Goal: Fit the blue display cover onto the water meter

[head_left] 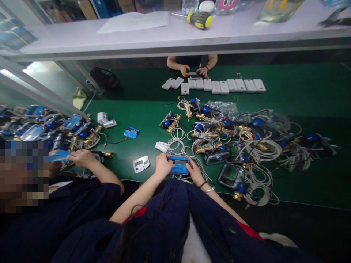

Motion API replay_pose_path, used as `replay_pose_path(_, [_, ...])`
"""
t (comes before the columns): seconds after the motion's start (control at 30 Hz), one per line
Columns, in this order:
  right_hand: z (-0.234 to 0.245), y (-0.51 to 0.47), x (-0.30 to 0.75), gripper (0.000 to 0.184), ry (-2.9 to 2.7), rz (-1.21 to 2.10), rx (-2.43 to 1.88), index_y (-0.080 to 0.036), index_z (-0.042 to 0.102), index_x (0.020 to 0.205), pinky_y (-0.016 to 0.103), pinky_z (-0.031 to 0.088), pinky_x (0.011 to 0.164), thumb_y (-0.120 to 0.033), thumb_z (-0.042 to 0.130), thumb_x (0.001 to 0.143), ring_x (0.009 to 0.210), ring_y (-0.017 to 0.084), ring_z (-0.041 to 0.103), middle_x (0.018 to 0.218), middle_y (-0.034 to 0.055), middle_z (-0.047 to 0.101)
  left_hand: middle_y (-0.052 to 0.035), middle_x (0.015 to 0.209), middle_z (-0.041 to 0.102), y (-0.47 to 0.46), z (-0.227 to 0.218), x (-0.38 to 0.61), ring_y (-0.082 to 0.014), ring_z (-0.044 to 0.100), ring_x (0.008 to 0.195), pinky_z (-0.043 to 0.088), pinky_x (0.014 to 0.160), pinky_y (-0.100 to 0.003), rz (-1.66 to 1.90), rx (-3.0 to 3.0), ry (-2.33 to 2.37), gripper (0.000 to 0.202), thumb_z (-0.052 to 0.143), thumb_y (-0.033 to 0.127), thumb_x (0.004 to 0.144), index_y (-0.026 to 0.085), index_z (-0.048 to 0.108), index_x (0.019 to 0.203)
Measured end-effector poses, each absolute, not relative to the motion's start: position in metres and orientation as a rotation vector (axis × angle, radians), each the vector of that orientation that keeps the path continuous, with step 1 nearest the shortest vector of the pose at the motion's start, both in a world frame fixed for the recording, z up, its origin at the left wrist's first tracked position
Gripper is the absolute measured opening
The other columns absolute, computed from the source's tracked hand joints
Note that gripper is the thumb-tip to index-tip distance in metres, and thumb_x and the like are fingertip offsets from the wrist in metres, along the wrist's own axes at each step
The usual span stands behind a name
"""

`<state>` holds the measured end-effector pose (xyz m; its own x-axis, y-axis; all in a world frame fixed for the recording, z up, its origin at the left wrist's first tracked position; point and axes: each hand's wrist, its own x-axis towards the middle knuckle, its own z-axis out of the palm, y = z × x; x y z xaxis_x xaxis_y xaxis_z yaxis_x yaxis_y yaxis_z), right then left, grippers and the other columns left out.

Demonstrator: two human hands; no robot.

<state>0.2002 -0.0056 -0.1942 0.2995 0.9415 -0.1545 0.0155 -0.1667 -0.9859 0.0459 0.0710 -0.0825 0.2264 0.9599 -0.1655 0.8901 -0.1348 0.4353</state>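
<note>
Between my two hands, near the table's front edge, is a blue-faced meter (180, 168) with a grey display window. My left hand (163, 164) grips its left end, fingers curled round it. On the right end, my right hand (195, 171) holds it with the thumb on the front. A white faceplate (141, 164) with cut-outs lies flat to the left. Just behind my left hand is a small white piece (161, 146). Coiled pale cable (177, 140) lies behind the meter. Another blue faceplate (132, 132) with a dark wire rests farther left.
Brass meters with coiled cables (236, 138) crowd the right, and more meters (55, 126) pile up at far left. A co-worker's hand (82, 159) works at left; another person's hands (193, 71) are beyond a row of white housings (223, 87). Overhead, a shelf (123, 40) bears a screwdriver (200, 20).
</note>
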Motion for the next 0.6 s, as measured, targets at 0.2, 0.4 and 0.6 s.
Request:
replay_pose_path(0.2, [-0.192, -0.006, 0.2, 0.062, -0.934, 1.067, -1.492, -0.024, 0.052, 0.127, 0.045, 0.03, 0.108, -0.058, 0.052, 0.075, 0.125, 0.026, 0.044, 0.131, 0.0066, 0.053, -0.0105, 0.093, 0.065, 0.074, -0.083, 0.045, -0.0219, 0.057, 0.093, 0.041, 0.086, -0.032, 0.18, 2.075, 1.69, 0.02, 0.049, 0.008, 0.072, 0.012, 0.058, 0.089])
replay_pose_path(0.4, [-0.191, -0.005, 0.199, 0.063, -0.94, 1.053, -1.495, -0.023, 0.052, 0.128, 0.045, 0.03, 0.107, -0.058, 0.052, 0.075, 0.124, 0.027, 0.045, 0.13, 0.0075, 0.054, -0.0121, 0.095, 0.064, 0.07, -0.078, 0.048, -0.0234, 0.057, 0.094, 0.041, 0.088, -0.035, 0.121, 2.163, 1.664, 0.025, 0.045, 0.005, 0.072, 0.012, 0.059, 0.091])
replay_pose_path(0.6, [-0.189, -0.005, 0.198, 0.062, -0.939, 1.045, -1.504, -0.024, 0.051, 0.128, 0.045, 0.03, 0.107, -0.058, 0.051, 0.076, 0.124, 0.027, 0.045, 0.13, 0.0066, 0.054, -0.0215, 0.095, 0.063, 0.07, -0.069, 0.057, -0.0296, 0.057, 0.096, 0.042, 0.085, -0.04, 0.026, 2.223, 1.648, 0.026, 0.04, 0.006, 0.076, 0.004, 0.06, 0.092])
